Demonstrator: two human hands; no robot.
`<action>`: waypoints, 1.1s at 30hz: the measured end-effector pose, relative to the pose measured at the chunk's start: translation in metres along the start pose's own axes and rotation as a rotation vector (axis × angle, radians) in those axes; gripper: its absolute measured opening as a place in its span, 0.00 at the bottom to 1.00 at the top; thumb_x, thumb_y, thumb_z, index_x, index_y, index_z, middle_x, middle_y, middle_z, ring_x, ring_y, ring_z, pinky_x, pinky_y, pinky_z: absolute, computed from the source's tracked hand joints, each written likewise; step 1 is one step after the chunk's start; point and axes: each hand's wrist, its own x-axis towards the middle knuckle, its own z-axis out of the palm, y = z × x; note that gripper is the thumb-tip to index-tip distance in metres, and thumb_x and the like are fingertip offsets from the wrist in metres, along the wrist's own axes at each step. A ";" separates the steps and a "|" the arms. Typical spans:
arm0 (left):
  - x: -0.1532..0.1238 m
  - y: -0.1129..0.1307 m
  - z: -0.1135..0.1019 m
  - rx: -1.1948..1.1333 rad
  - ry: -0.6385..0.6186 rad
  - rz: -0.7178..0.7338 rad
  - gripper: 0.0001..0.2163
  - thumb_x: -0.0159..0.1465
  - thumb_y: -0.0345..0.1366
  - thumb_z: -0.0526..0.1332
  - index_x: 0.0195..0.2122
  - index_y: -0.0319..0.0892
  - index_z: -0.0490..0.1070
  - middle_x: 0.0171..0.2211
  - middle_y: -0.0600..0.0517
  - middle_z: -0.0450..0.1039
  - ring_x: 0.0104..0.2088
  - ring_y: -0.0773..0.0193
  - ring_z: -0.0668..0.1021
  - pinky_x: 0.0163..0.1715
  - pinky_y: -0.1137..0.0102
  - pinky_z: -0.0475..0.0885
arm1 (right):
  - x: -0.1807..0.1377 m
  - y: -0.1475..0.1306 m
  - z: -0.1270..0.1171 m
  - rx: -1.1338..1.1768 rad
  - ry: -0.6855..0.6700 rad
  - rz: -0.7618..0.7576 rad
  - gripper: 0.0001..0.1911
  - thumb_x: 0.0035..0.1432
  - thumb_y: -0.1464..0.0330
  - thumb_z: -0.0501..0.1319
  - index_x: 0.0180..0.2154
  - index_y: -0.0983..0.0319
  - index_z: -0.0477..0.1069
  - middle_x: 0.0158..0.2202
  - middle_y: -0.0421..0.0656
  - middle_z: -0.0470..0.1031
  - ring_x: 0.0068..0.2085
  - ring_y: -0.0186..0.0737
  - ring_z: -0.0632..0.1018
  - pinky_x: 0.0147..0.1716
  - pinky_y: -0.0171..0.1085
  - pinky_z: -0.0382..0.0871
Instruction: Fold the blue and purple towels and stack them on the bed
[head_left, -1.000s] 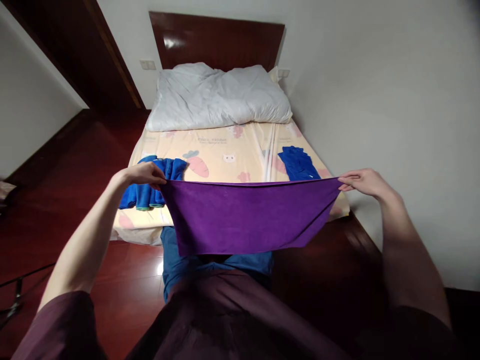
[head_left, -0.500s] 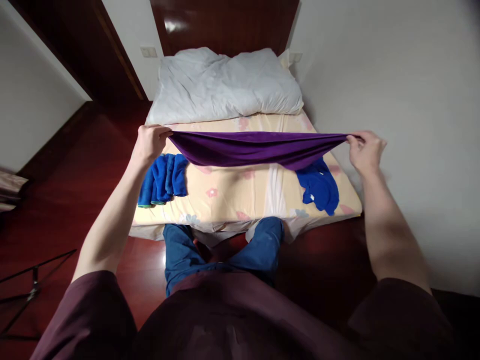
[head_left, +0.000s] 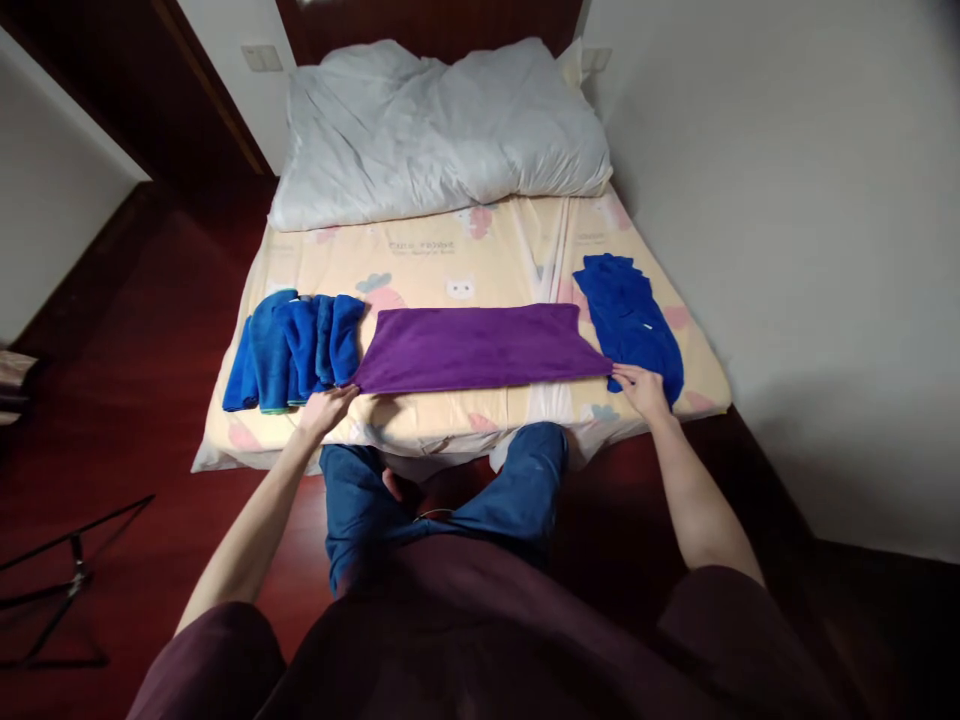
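Bed (head_left: 502,270): brightest area, moderately lit, its print slightly soft.
Purple cloth (head_left: 480,350): soft shadow beneath its near edge.
Floor (head_left: 150,430): dim left of the bed, pale sheen in front, nearly black to its right.
Wall (head_left: 750,200): right of the bed, grey, shadowed low down.
Shirt (head_left: 465,620): nearest the camera, folds lost in darkness.

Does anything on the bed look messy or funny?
Nothing looks spilled. The blue fabric on the right looks messy, its edges crooked, while the blue cloths on the left lie in a row. The purple cloth looks stretched at its near corners, where fingers pinch it.
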 end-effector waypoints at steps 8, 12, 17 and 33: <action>-0.012 0.010 0.063 0.085 -0.265 -0.033 0.20 0.69 0.35 0.52 0.57 0.43 0.76 0.47 0.38 0.82 0.39 0.47 0.83 0.41 0.58 0.75 | -0.042 0.040 0.043 -0.007 -0.068 0.120 0.07 0.50 0.73 0.62 0.28 0.60 0.80 0.38 0.48 0.85 0.44 0.51 0.84 0.53 0.50 0.78; -0.023 0.006 0.075 0.024 -0.281 -0.024 0.21 0.68 0.36 0.53 0.59 0.42 0.75 0.55 0.35 0.77 0.39 0.46 0.83 0.42 0.56 0.75 | -0.051 0.048 0.048 -0.035 -0.099 0.130 0.09 0.52 0.73 0.61 0.30 0.60 0.81 0.41 0.49 0.85 0.46 0.51 0.84 0.56 0.51 0.77; -0.026 0.018 0.078 0.055 -0.283 -0.043 0.19 0.70 0.37 0.53 0.57 0.41 0.76 0.55 0.34 0.77 0.40 0.46 0.84 0.43 0.55 0.76 | -0.054 0.037 0.047 -0.252 -0.213 0.127 0.15 0.54 0.76 0.58 0.37 0.62 0.84 0.48 0.50 0.84 0.52 0.49 0.82 0.59 0.47 0.74; 0.133 0.175 0.104 -0.215 0.139 -0.008 0.28 0.73 0.39 0.48 0.73 0.35 0.57 0.75 0.40 0.47 0.75 0.47 0.51 0.73 0.49 0.50 | -0.015 -0.227 0.216 -0.250 -0.237 -0.247 0.30 0.73 0.63 0.49 0.72 0.65 0.58 0.76 0.50 0.47 0.75 0.55 0.51 0.73 0.57 0.43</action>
